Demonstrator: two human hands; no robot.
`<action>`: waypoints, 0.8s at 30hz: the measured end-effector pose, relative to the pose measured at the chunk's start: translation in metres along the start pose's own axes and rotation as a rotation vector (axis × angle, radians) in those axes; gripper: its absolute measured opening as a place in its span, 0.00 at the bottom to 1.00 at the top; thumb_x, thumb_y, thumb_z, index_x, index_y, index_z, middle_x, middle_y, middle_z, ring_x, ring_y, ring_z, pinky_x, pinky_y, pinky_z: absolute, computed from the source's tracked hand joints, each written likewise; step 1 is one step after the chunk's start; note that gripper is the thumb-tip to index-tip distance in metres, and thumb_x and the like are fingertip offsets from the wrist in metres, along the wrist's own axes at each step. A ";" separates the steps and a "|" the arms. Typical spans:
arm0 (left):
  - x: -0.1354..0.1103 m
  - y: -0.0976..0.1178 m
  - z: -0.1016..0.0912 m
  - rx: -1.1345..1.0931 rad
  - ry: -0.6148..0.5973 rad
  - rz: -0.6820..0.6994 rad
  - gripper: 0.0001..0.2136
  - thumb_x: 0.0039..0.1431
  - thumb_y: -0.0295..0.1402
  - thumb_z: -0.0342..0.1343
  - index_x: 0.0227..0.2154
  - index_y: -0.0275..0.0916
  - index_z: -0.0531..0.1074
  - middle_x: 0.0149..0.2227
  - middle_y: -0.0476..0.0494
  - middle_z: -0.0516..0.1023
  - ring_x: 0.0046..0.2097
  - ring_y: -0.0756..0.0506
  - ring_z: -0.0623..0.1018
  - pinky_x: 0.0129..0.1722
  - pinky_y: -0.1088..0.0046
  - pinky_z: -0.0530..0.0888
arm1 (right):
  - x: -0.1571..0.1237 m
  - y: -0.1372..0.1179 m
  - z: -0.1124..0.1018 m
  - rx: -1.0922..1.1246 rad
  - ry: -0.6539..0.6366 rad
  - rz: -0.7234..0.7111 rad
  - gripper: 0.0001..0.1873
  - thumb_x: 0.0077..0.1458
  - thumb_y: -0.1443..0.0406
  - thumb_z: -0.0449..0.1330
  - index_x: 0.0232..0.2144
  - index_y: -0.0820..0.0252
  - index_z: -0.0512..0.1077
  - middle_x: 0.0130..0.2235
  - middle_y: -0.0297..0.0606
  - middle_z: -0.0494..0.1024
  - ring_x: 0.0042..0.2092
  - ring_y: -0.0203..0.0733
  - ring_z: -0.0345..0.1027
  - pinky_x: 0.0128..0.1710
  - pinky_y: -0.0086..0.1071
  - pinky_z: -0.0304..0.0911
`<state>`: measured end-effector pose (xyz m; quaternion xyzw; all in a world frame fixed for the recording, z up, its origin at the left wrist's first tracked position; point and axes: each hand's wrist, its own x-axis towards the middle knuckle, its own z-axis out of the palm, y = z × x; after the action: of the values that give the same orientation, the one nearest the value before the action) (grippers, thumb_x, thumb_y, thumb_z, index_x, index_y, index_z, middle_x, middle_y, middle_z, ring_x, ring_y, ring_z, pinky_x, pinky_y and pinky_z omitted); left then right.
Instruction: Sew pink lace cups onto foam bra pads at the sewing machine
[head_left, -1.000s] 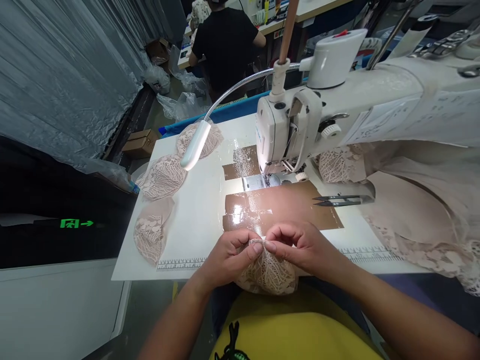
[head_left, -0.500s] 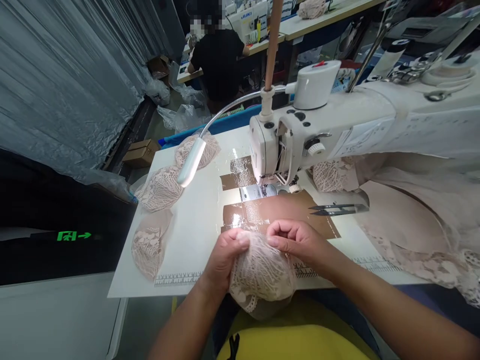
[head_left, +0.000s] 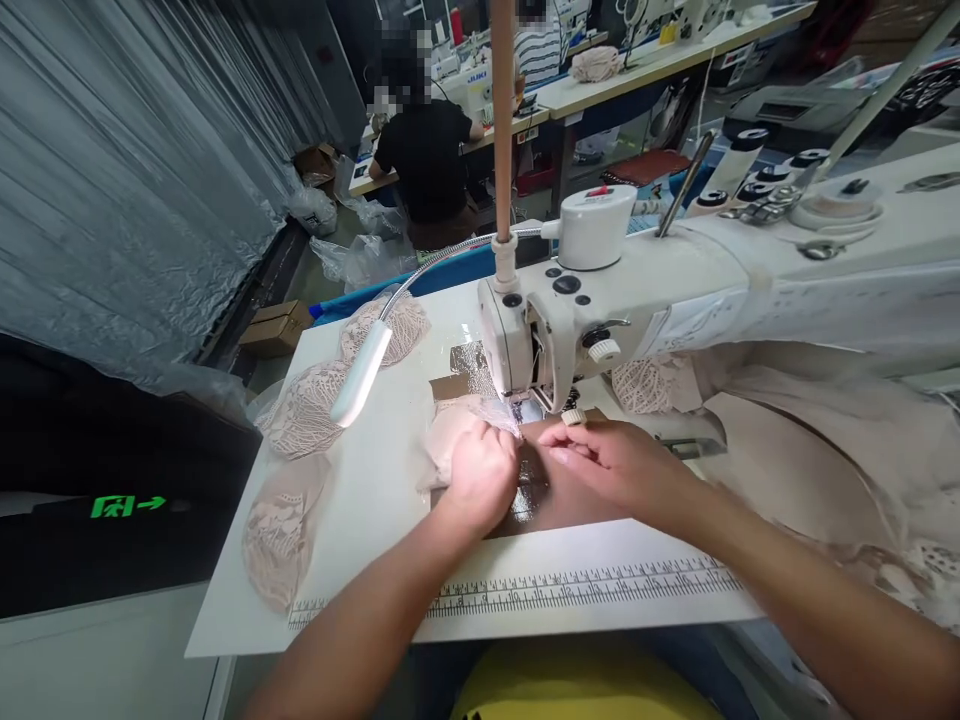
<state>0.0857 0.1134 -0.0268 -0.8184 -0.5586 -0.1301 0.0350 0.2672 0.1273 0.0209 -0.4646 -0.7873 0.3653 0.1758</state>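
A beige lace bra cup (head_left: 454, 430) lies at the needle area of the white sewing machine (head_left: 517, 340), its lace edge by the presser foot. My left hand (head_left: 484, 475) is closed on the cup's near edge, fingers curled down over it. Just right of the needle, my right hand (head_left: 607, 460) has thumb and forefinger pinched together low over the brown-taped bed (head_left: 570, 505). Whatever lies between those fingertips is too small to make out. Dark thread snips (head_left: 679, 447) are partly hidden behind my right hand.
Several lace cups (head_left: 281, 525) lie along the table's left side, beneath a gooseneck lamp (head_left: 362, 375). A printed ruler (head_left: 555, 590) runs along the front edge. More beige lace fabric (head_left: 817, 450) is heaped at right. A person in black (head_left: 431, 165) sits at another machine.
Both hands have moved forward from the table's front edge to the needle, bringing the lace cup along. The cup has been turned and laid flat by the presser foot. The view has shifted slightly.
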 end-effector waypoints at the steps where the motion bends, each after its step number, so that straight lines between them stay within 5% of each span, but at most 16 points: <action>1: 0.001 0.008 0.006 0.005 -0.022 0.018 0.11 0.57 0.22 0.46 0.21 0.37 0.66 0.22 0.42 0.68 0.29 0.43 0.70 0.28 0.67 0.66 | 0.005 0.001 0.004 -0.065 -0.009 -0.030 0.15 0.58 0.64 0.48 0.35 0.55 0.75 0.30 0.34 0.77 0.31 0.40 0.67 0.31 0.30 0.58; 6: -0.010 0.016 -0.007 -0.034 -0.087 0.082 0.12 0.61 0.28 0.45 0.24 0.36 0.69 0.24 0.39 0.71 0.29 0.42 0.71 0.29 0.65 0.68 | 0.015 0.014 0.032 -0.335 0.003 -0.149 0.13 0.55 0.72 0.50 0.33 0.59 0.74 0.34 0.38 0.75 0.33 0.37 0.66 0.30 0.29 0.55; 11: -0.010 -0.008 -0.030 -0.433 -0.201 0.045 0.14 0.65 0.32 0.43 0.33 0.37 0.74 0.36 0.40 0.76 0.36 0.47 0.75 0.34 0.71 0.73 | 0.012 0.022 0.046 -0.611 0.054 -0.256 0.11 0.57 0.73 0.52 0.32 0.61 0.74 0.32 0.38 0.73 0.30 0.36 0.62 0.26 0.30 0.50; 16: -0.009 -0.019 -0.011 -0.324 -0.105 0.093 0.15 0.64 0.33 0.46 0.47 0.37 0.73 0.50 0.39 0.76 0.41 0.42 0.75 0.38 0.64 0.75 | 0.015 0.024 0.045 -0.672 0.126 -0.304 0.16 0.52 0.79 0.50 0.34 0.62 0.75 0.34 0.39 0.74 0.30 0.36 0.62 0.25 0.30 0.51; 24: 0.009 -0.032 0.003 -0.260 -0.051 0.158 0.14 0.64 0.33 0.45 0.44 0.37 0.75 0.45 0.38 0.78 0.38 0.43 0.74 0.38 0.64 0.73 | 0.025 0.025 0.042 -0.629 0.152 -0.206 0.21 0.53 0.77 0.50 0.44 0.60 0.74 0.38 0.44 0.76 0.35 0.41 0.67 0.29 0.31 0.60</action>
<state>0.0596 0.1343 -0.0304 -0.8606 -0.4715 -0.1773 -0.0757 0.2438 0.1395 -0.0275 -0.4400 -0.8889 0.0489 0.1181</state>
